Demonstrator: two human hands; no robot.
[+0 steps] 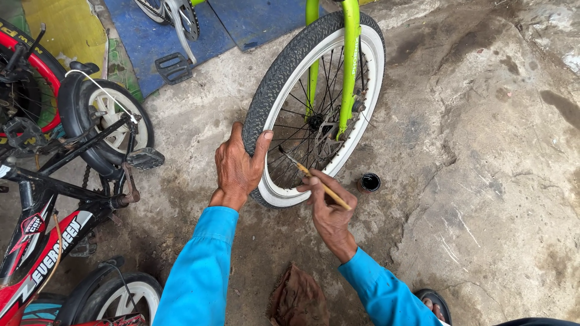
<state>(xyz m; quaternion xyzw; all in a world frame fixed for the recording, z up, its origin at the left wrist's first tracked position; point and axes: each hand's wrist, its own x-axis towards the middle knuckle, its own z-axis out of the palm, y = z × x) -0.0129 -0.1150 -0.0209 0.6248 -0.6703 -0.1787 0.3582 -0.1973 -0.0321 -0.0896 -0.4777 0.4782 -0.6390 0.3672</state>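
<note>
Bicycle wheel (pixel 289 66), black-tyred with a white rim and thin spokes, stands upright on the stained concrete floor (pixel 483 181), held in a lime-green frame (pixel 350 60) just ahead of the person. Left hand (pixel 237 166) clasps the tyre at its lower left edge, fingers over the tread and thumb against the white sidewall, so that grip is closed around the tyre. Right hand (pixel 329 208) pinches a thin brush (pixel 314 178) with a yellowish handle, its tip angled up into the spokes near the lower rim. Both arms wear bright blue sleeves. Just right of the wheel, a small round pot (pixel 370 182) of dark liquid sits on the floor. Near the bottom of the view a crumpled brown rag (pixel 299 299) lies between the forearms. At left stands a red and black bicycle (pixel 42 241), its pedal (pixel 145 159) jutting toward the wheel.
</note>
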